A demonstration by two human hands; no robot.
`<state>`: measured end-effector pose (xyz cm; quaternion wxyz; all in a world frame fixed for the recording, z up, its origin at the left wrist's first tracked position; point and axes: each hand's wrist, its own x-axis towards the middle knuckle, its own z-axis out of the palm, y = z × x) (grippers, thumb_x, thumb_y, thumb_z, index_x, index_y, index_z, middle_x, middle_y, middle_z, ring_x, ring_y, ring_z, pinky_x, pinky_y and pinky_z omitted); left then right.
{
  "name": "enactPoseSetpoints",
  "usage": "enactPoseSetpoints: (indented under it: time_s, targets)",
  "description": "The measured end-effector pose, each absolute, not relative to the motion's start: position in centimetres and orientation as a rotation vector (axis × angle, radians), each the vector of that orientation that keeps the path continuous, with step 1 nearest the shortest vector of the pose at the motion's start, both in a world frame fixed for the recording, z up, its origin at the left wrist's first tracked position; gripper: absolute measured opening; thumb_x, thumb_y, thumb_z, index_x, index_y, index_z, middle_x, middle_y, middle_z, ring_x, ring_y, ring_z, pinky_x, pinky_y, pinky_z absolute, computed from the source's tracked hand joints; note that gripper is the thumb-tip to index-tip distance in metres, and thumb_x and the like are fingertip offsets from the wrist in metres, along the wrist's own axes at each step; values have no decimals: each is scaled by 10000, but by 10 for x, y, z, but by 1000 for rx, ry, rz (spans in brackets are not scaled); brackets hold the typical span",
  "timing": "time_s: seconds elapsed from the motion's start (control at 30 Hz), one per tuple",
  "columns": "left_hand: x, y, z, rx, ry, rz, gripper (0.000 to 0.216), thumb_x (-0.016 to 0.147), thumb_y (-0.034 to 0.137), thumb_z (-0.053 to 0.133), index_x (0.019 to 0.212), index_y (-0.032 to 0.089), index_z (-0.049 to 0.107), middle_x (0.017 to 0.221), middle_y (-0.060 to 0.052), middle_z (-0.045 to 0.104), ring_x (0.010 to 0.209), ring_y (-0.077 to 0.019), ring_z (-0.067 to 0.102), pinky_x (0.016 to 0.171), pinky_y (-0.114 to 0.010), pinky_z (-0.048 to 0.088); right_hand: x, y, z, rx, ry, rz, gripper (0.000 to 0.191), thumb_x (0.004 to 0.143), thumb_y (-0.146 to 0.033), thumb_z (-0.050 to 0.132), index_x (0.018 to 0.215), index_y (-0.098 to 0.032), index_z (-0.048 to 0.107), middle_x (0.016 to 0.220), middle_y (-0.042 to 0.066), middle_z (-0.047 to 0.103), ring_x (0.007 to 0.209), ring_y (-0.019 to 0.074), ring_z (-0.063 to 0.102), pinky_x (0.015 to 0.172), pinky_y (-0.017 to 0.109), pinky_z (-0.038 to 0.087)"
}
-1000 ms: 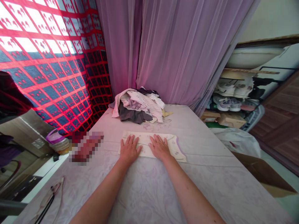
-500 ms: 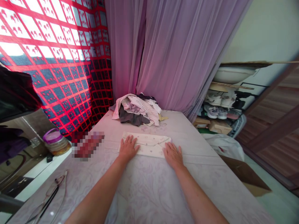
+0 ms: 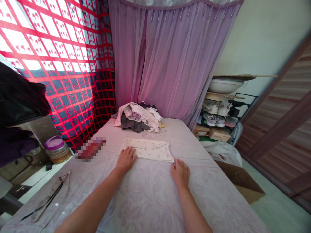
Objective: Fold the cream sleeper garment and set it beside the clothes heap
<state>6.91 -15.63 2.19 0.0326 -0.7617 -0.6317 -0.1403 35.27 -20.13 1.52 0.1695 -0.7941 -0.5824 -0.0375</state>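
Fold may slip open under uneven pressing
Left hand (image 3: 126, 158) flat on cloth (image 3: 145, 149); right hand (image 3: 180, 171) open, seemingly barely touching its corner.

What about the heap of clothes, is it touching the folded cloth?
No, the heap of clothes lies farther back, with a strip of bare sheet between it and the folded cloth.

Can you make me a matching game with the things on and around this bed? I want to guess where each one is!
Things:
1. folded cloth
2. clothes pile
3. jar
4. shoes

Places:
a. far end of the bed, by the curtain
b. on the rack to the right of the bed
c. under the fingers of the left hand
d. left of the bed, wearing a purple lid

Pairs: 1-c, 2-a, 3-d, 4-b
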Motion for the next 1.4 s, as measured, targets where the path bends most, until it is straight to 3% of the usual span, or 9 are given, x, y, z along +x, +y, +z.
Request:
enactPoseSetpoints:
  time_s: [0.4,0.57,0.77,0.93,1.1,1.27,1.4]
  targets:
    - [92,-147,34,-2506,-1667,-611,359,899,282,450,1236,224,559,1304,-74,568,1239,-245,458,1093,-464,261,359,-198,-4,-2148,-1657,-89,462,853,-246,425,1298,-178,527,1358,119,521,1266,256,435,1045,448,276]
    - [137,-118,45,-2631,-1715,-628,281,872,284,517,1121,227,631,1092,-65,639,1035,-216,552,936,-366,387,372,-171,-5,-1978,-1610,-51,404,839,-266,429,1173,-164,631,1308,128,558,1202,244,497,994,376,379]
    - [154,-98,40,-2661,-1810,-533,168,862,318,543,945,225,657,955,-54,648,942,-220,562,828,-353,386,386,-97,23,-1909,-1703,57,370,844,-238,438,1140,-210,659,1154,73,657,1066,197,574,960,301,402]
    - [152,-96,35,-2668,-1868,-645,143,879,297,521,897,232,647,909,-33,653,900,-201,564,801,-331,381,381,-42,19,-1978,-1765,208,310,860,-320,491,1112,-270,666,1253,45,605,1189,202,494,1004,343,351]
    - [151,-97,35,-2694,-1873,-639,207,915,281,443,865,223,635,891,-44,648,887,-205,562,800,-343,386,376,-34,2,-2028,-1711,188,211,863,-306,500,840,-241,699,1278,31,589,1282,236,397,1042,396,269]
    - [148,-99,32,-2723,-1833,-694,226,916,281,401,862,234,615,943,-56,633,923,-210,561,832,-367,411,374,-37,0,-1988,-1689,196,215,858,-265,481,967,-221,661,1270,57,592,1246,212,430,1046,380,248]
    - [150,-100,27,-2685,-1737,-736,163,876,298,469,903,234,617,1244,-69,577,1204,-263,459,1019,-457,333,379,-35,7,-2000,-1676,258,357,834,-180,422,1133,-237,611,1276,32,594,1227,175,460,1061,348,252]
